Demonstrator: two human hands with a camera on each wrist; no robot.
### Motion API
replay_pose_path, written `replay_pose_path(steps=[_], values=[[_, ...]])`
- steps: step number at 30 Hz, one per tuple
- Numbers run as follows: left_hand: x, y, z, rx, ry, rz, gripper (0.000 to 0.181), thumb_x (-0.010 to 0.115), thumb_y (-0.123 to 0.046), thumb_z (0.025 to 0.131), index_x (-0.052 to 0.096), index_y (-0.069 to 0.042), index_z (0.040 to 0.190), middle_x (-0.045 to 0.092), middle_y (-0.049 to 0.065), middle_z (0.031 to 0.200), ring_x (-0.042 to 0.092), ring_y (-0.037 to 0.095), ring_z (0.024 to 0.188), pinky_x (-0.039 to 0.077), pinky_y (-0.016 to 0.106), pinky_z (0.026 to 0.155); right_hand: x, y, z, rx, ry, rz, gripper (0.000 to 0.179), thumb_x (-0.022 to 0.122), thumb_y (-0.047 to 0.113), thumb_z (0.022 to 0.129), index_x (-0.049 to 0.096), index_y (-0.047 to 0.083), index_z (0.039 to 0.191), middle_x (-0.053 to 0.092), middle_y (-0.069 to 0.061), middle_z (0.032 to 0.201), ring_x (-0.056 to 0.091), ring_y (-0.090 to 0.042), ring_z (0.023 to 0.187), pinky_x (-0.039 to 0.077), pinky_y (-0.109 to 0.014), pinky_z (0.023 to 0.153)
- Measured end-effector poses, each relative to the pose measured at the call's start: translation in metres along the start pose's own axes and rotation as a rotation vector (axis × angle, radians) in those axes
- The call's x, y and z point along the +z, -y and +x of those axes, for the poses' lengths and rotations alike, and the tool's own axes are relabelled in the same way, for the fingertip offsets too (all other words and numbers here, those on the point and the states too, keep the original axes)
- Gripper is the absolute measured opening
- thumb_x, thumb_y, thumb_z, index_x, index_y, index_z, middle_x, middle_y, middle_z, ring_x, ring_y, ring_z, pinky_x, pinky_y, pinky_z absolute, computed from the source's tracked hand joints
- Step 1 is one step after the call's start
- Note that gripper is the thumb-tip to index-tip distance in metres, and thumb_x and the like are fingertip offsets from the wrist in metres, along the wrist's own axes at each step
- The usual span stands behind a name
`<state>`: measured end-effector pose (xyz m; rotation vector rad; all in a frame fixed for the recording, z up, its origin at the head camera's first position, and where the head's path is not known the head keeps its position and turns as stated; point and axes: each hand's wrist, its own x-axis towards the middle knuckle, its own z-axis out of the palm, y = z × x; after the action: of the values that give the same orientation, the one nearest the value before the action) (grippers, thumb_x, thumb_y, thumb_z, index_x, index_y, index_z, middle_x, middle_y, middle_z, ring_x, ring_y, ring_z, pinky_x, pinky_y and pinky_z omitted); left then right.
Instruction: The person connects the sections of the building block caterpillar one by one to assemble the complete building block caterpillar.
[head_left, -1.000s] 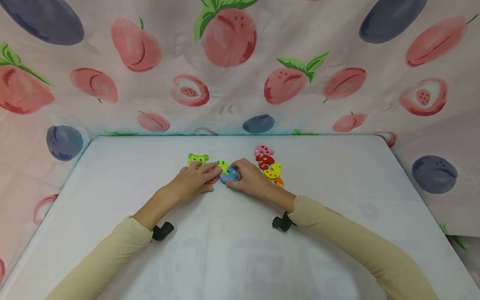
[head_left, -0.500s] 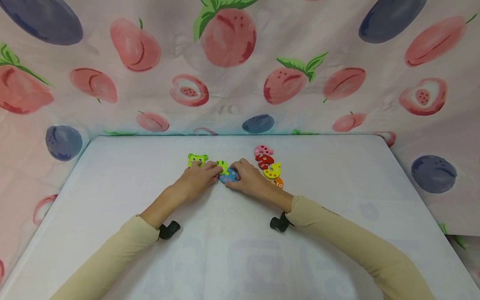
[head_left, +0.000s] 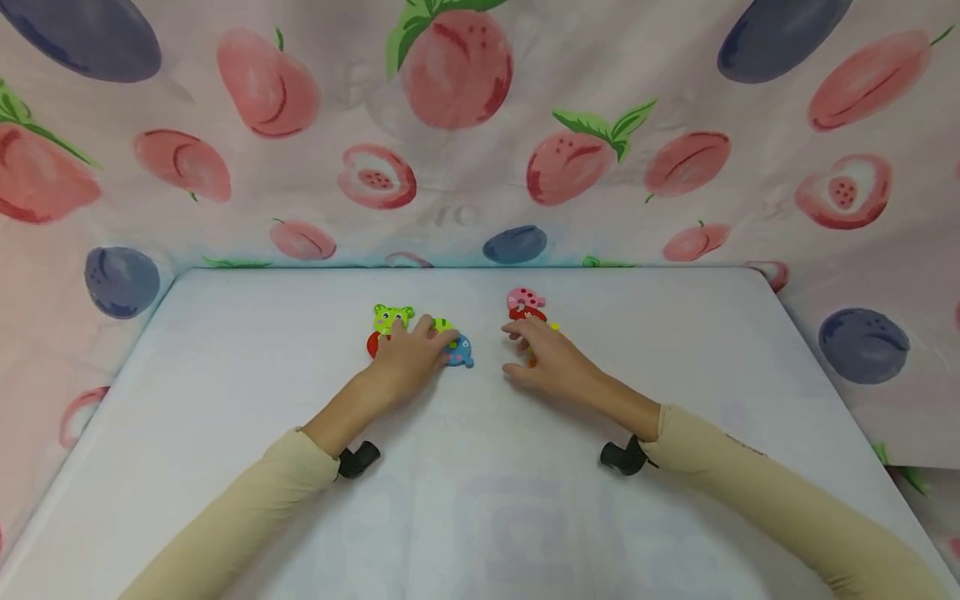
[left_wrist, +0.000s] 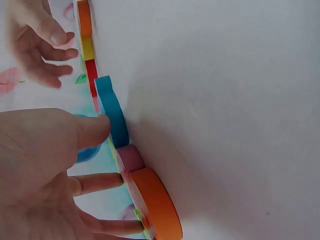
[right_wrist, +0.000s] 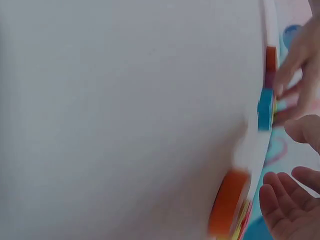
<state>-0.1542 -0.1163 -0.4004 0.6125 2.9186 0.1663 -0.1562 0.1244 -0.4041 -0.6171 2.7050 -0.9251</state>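
Observation:
My left hand [head_left: 408,358] lies over a row of flat, coloured animal-like puzzle pieces, its fingers spread. A green piece with a face [head_left: 389,317] and a red piece [head_left: 372,344] show beside it; a blue piece [head_left: 463,353] marked 6 sits at the row's right end. In the left wrist view the thumb touches the blue piece [left_wrist: 116,120], and fingers reach the pink [left_wrist: 131,159] and orange [left_wrist: 162,207] pieces. My right hand [head_left: 551,362], fingers loosely bent and apart, hovers at the second row, partly covering it. That row shows a pink spotted piece [head_left: 522,297] and a red piece [head_left: 527,314].
A white table [head_left: 480,500] bears both rows, with a gap between them. Behind it hangs a fruit-printed cloth [head_left: 465,200]. Black wrist cameras stick out below the left sleeve [head_left: 360,459] and right sleeve [head_left: 623,458].
My right hand has let go of the blue piece and moved right to the second row. The left hand has shifted slightly right over its row, uncovering the red piece.

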Motion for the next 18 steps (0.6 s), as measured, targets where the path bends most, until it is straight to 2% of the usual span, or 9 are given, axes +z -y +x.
replay_pose_path(steps=[4, 8, 13, 18], values=[[0.003, -0.001, 0.0, -0.008, 0.008, 0.038, 0.043, 0.055, -0.033, 0.099, 0.048, -0.031, 0.141, 0.049, 0.016, 0.128, 0.05, 0.047, 0.107, 0.056, 0.052, 0.076, -0.012, -0.018, -0.011, 0.039, -0.054, -0.016, 0.056, 0.072, 0.022, 0.086, 0.05, 0.004, 0.135, 0.056, -0.012, 0.124, 0.056, -0.025, 0.107, 0.053, -0.041, 0.092], [0.005, -0.001, -0.001, -0.016, 0.001, 0.019, 0.045, 0.053, -0.036, 0.099, 0.046, -0.032, 0.143, 0.047, 0.017, 0.133, 0.047, 0.05, 0.116, 0.054, 0.057, 0.083, -0.018, -0.032, -0.015, 0.087, -0.095, -0.038, 0.058, 0.072, 0.023, 0.086, 0.05, 0.001, 0.135, 0.053, -0.015, 0.13, 0.056, -0.029, 0.111, 0.052, -0.044, 0.094], [0.004, -0.002, 0.0, -0.034, 0.013, -0.028, 0.047, 0.052, -0.042, 0.098, 0.045, -0.031, 0.144, 0.044, 0.017, 0.136, 0.042, 0.051, 0.121, 0.048, 0.063, 0.09, -0.022, -0.04, -0.013, 0.16, -0.086, -0.002, 0.062, 0.072, 0.027, 0.086, 0.048, 0.003, 0.138, 0.049, -0.017, 0.133, 0.054, -0.031, 0.115, 0.052, -0.045, 0.096], [0.003, -0.002, 0.0, -0.035, 0.026, -0.028, 0.049, 0.053, -0.044, 0.097, 0.045, -0.031, 0.144, 0.044, 0.017, 0.135, 0.044, 0.048, 0.115, 0.05, 0.058, 0.085, -0.025, -0.042, -0.007, 0.174, -0.07, 0.035, 0.065, 0.072, 0.027, 0.087, 0.044, 0.001, 0.139, 0.047, -0.019, 0.135, 0.052, -0.033, 0.117, 0.052, -0.046, 0.097]])
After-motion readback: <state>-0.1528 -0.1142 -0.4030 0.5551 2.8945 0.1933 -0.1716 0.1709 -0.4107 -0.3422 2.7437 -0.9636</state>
